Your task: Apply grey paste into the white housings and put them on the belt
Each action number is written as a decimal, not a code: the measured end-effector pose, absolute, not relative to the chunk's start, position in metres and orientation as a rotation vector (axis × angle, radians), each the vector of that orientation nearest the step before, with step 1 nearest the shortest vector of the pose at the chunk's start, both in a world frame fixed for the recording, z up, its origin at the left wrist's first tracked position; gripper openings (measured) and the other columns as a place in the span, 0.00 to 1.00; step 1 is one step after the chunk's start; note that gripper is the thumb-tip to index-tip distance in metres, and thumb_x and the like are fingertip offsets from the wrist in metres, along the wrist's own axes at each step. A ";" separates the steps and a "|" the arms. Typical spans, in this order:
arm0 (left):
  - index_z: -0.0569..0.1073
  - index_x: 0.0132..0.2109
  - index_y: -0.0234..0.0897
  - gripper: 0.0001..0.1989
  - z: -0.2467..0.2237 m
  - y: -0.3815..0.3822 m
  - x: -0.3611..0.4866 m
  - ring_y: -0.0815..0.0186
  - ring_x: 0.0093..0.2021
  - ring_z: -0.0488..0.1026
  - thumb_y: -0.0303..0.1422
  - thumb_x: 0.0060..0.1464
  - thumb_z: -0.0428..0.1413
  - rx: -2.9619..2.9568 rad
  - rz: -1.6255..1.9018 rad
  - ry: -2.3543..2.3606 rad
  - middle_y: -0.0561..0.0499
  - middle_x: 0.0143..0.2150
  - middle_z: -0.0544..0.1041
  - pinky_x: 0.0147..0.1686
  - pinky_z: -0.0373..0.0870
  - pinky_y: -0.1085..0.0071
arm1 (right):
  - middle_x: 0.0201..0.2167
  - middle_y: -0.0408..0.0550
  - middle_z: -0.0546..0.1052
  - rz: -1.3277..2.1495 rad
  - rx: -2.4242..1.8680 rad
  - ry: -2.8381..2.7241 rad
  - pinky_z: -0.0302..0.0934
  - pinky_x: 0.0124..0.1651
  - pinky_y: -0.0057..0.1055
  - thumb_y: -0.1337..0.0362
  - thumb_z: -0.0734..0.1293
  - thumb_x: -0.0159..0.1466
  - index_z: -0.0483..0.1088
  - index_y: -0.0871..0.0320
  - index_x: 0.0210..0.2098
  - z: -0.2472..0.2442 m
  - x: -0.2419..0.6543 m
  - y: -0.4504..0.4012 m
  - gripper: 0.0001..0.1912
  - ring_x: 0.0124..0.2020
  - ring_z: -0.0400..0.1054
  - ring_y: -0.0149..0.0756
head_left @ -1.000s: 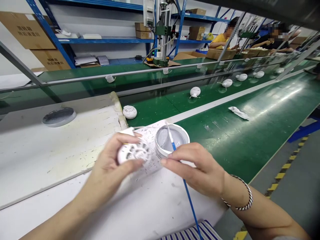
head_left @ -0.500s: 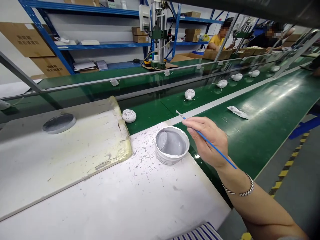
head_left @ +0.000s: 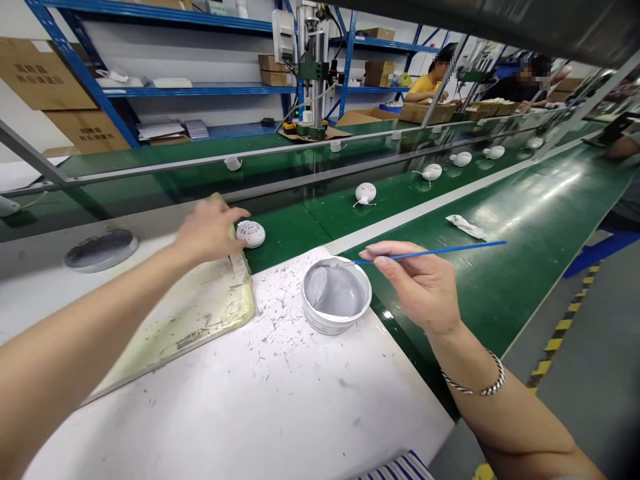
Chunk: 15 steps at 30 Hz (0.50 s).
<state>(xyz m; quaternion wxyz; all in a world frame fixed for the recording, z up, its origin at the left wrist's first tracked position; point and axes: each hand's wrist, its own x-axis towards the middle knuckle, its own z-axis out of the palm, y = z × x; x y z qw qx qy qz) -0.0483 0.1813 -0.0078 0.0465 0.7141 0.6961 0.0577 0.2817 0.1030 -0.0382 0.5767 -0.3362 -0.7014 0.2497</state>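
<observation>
My right hand (head_left: 417,283) grips a thin blue paintbrush (head_left: 440,251) between thumb and fingers, and its tip reaches over the rim of a white tub (head_left: 334,325) of grey paint (head_left: 345,290). My left hand (head_left: 213,230) is stretched out with thumb and fingers apart around the near side of a round white slotted piece (head_left: 251,234) on the green belt. Whether the fingers touch the piece I cannot make out, as the hand is slightly blurred. The grey-smeared tub lid (head_left: 101,250) lies on the pale board at the left.
More white pieces (head_left: 365,194) sit along the green belt (head_left: 305,227). A pale board (head_left: 165,320) with a yellow taped edge lies left on the paint-flecked white sheet (head_left: 240,400). A crumpled white packet (head_left: 467,227) lies right. A press machine (head_left: 313,73) and co-workers (head_left: 525,83) are beyond.
My left hand has come in from the left to the nearest white piece. The paintbrush has turned and lowered, its tip now at the tub. The view has shifted slightly.
</observation>
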 end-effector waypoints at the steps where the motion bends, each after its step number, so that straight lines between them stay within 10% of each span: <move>1: 0.69 0.62 0.46 0.31 -0.017 0.195 -0.035 0.38 0.62 0.55 0.35 0.49 0.61 2.179 0.117 2.115 0.37 0.59 0.65 0.55 0.58 0.42 | 0.37 0.39 0.82 0.588 -0.802 -1.637 0.71 0.47 0.30 0.69 0.69 0.64 0.78 0.49 0.40 -0.039 0.281 0.104 0.09 0.40 0.76 0.31; 8: 0.78 0.44 0.35 0.24 -0.048 0.235 -0.009 0.31 0.54 0.64 0.23 0.34 0.63 2.024 0.220 2.154 0.33 0.49 0.71 0.49 0.61 0.40 | 0.32 0.43 0.81 0.431 -0.816 -1.759 0.72 0.39 0.33 0.69 0.71 0.61 0.77 0.54 0.33 -0.046 0.275 0.112 0.03 0.34 0.76 0.35; 15: 0.55 0.60 0.39 0.41 -0.033 0.188 -0.117 0.62 0.46 0.65 0.37 0.44 0.67 1.706 1.285 2.004 0.49 0.49 0.65 0.47 0.66 0.65 | 0.34 0.43 0.81 0.421 -0.833 -1.702 0.71 0.43 0.35 0.69 0.70 0.62 0.76 0.53 0.36 -0.042 0.283 0.108 0.04 0.37 0.76 0.36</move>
